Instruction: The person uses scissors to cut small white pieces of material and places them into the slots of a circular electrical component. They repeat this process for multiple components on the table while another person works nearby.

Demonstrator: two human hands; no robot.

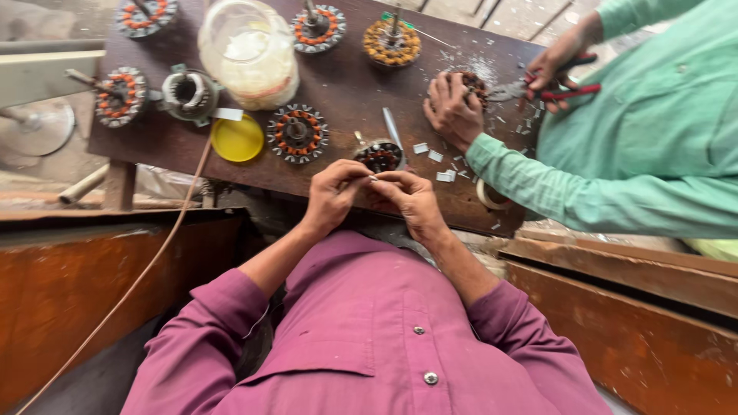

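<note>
Both hands met over the dark wooden worktop [338, 84]; the left hand [332, 194] and right hand [411, 198] had fingers pinched on a small white strip [372, 178]. Just beyond the fingertips sat a wound stator [378, 156], near it a yellow lid [237, 138].

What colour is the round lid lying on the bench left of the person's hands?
Yellow: the round lid shows plainly in the head view, beside a stator.
</note>
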